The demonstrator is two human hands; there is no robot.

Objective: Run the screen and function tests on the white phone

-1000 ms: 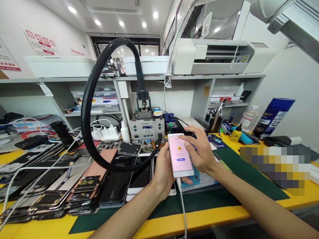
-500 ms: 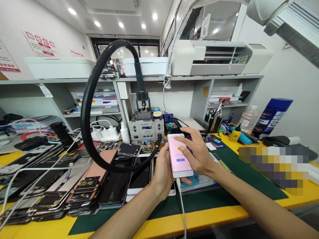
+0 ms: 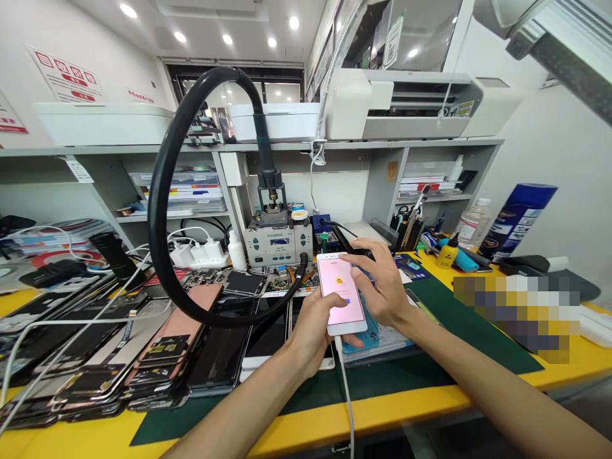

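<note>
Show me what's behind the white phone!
The left hand cradles the white phone; some fingers show below its bottom edge, near a blue item. The phone hides the rest of those fingers and whatever else is directly behind.

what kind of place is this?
Probably a phone repair shop: stacks of phone parts, bare circuit boards, and a benchtop station with a thick black hose, likely for hot-air rework.
</note>
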